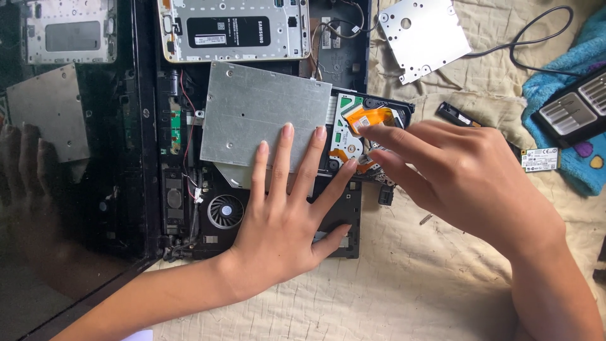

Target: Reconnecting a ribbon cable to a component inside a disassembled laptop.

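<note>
Clearly the work sits in the middle of the opened black laptop chassis (344, 69), which lies on a cream quilted cloth (410, 284) beside its glossy dark screen panel (69, 208) at the far left edge. Next along, a round black cooling fan (225, 211) shows in the chassis near its front edge, and above it rests the flat grey metal cover of the optical drive (262, 113), tilted slightly off square. The left hand (284, 218) lies released and flat, fingers spread, its fingertips pressing on the lower right part of that cover and its palm over the dark plastic below; it grasps nothing, only steadies. Just right of the cover the drive's open end shows a green circuit board with an orange ribbon cable (369, 117). The right hand (461, 177) reaches in there from the right, index and middle fingers extended to the board just under the ribbon; whether they pinch anything I cannot tell, since the fingertips hide the contact. To do this well, I would judge that the flat hand should hold the cover firmly so the drive does not slide, while the right fingers work gently, straight along the ribbon, never twisting or creasing it. Further right, near the cloth's far edge, lie a silver perforated metal bracket (423, 38), a small green wireless card (540, 159) and a blue towel (587, 164).
</note>
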